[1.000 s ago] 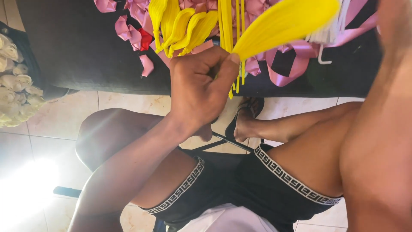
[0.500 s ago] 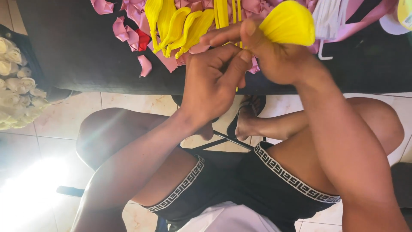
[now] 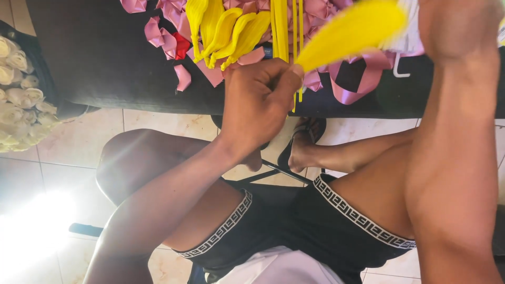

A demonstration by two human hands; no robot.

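The desk runs across the top of the view, with the person's knees below its near edge. A heap of uninflated balloons lies on the desk, with ribbon scraps just to its left and more to its right. The left hand sits in front of the heap, its grip closed on the neck of a stretched balloon that runs up and rightward to the right hand at the top right corner. A bunch of flowers stands at the far left, beside the desk's end. A sandalled foot rests on the floor under the desk, between the legs.

No packages, labels, signs or screens in view
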